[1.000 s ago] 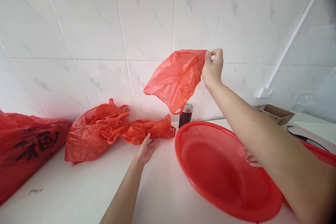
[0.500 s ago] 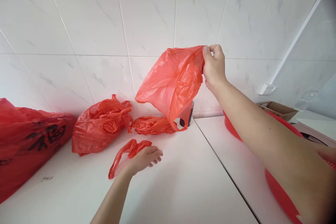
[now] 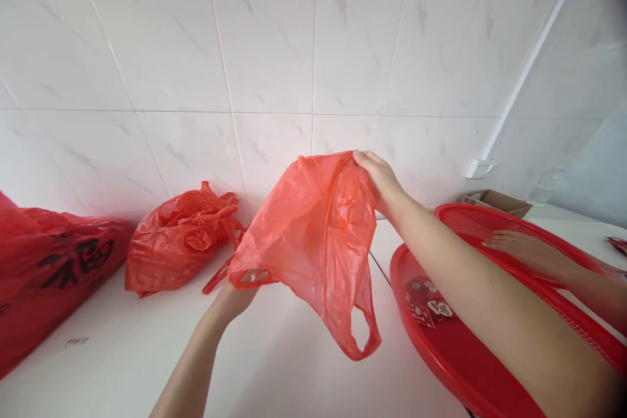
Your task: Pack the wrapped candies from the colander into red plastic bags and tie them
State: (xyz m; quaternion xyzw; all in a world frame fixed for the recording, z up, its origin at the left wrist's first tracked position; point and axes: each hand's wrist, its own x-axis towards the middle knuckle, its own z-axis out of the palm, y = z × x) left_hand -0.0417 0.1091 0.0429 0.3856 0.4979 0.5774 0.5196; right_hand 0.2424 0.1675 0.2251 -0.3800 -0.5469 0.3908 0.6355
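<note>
A translucent red plastic bag [image 3: 313, 222] hangs upside down over the white table, its two handle loops at the bottom. My right hand [image 3: 377, 176] pinches its upper right corner. My left hand [image 3: 238, 297] is at the bag's lower left, beside one handle loop; its fingers are hidden behind the plastic. Just left of that hand, part of another red bag's handle [image 3: 215, 279] lies on the table. A crumpled red bag [image 3: 181, 241] sits further back on the left.
A large red bag with black characters [image 3: 63, 268] fills the far left. Red baskets [image 3: 406, 313] stand at the right, one holding small red packets [image 3: 428, 304]. Another person's hand [image 3: 529, 251] reaches over them. Behind are a cardboard box [image 3: 504, 202] and a white wall socket [image 3: 481, 168].
My right hand has lowered the bag toward the table. My left hand has shifted left, behind the plastic. More of the baskets and another person's hand have come into view.
</note>
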